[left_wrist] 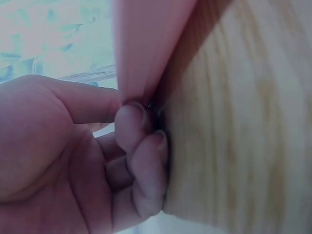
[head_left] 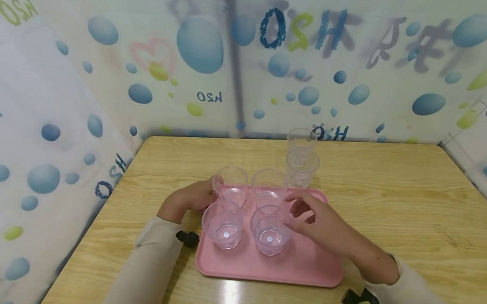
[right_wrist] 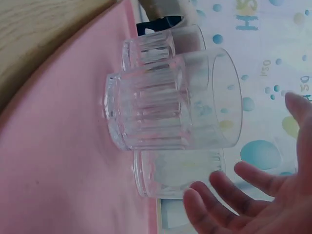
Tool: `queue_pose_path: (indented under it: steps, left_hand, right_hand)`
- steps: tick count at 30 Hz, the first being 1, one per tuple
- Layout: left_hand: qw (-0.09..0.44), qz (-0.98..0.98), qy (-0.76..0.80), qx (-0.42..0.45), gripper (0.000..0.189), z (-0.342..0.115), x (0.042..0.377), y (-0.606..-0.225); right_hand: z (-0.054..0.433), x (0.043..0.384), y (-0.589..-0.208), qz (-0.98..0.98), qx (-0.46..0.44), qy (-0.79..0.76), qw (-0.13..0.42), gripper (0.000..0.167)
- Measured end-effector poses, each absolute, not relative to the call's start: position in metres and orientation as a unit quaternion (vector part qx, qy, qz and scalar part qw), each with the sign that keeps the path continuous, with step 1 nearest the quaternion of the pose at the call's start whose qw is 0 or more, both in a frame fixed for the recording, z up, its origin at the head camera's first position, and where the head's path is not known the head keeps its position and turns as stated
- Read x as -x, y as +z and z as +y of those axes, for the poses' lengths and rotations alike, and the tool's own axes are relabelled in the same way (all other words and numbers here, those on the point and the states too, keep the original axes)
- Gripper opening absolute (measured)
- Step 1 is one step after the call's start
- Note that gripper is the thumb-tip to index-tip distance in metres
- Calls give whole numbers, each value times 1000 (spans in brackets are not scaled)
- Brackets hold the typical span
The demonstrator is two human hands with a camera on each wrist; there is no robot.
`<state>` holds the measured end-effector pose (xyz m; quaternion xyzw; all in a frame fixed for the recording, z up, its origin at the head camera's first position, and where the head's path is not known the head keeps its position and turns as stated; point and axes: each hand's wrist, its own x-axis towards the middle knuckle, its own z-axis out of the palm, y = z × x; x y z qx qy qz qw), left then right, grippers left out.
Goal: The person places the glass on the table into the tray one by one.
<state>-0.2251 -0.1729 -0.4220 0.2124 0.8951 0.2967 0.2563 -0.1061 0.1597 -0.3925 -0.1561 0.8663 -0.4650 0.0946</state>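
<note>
A pink tray [head_left: 271, 266] lies on the table, bearing several clear plastic cups in two rows. My left hand [head_left: 201, 195] is at the tray's left edge, partly behind the cups; in the left wrist view its thumb and curled fingers [left_wrist: 146, 170] pinch the tray's side. Beside the front right cup [head_left: 270, 230] hovers my right hand [head_left: 322, 223], fingers spread and apart from the cup in the right wrist view. The front left cup [head_left: 224, 228], back left cup [head_left: 231, 187] and back right cup [head_left: 268, 189] all stand upright.
Behind the tray, two more clear cups stand on the wooden table [head_left: 408, 209]: a nearer cup [head_left: 301, 170] and a farther cup [head_left: 302, 138] by the back edge. A patterned curtain [head_left: 246, 93] rises directly behind the table and along its left side.
</note>
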Motion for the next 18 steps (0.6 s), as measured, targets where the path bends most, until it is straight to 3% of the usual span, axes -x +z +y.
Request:
queue_pose_path:
  steps: [7, 18]
  left_hand:
    - [257, 897, 296, -203, 57, -175, 225, -422]
    - [277, 885, 324, -189, 46, -175, 225, -427]
  right_hand:
    - [166, 116, -391, 881, 122, -456, 22, 47]
    - [189, 146, -389, 890, 75, -446, -64, 56]
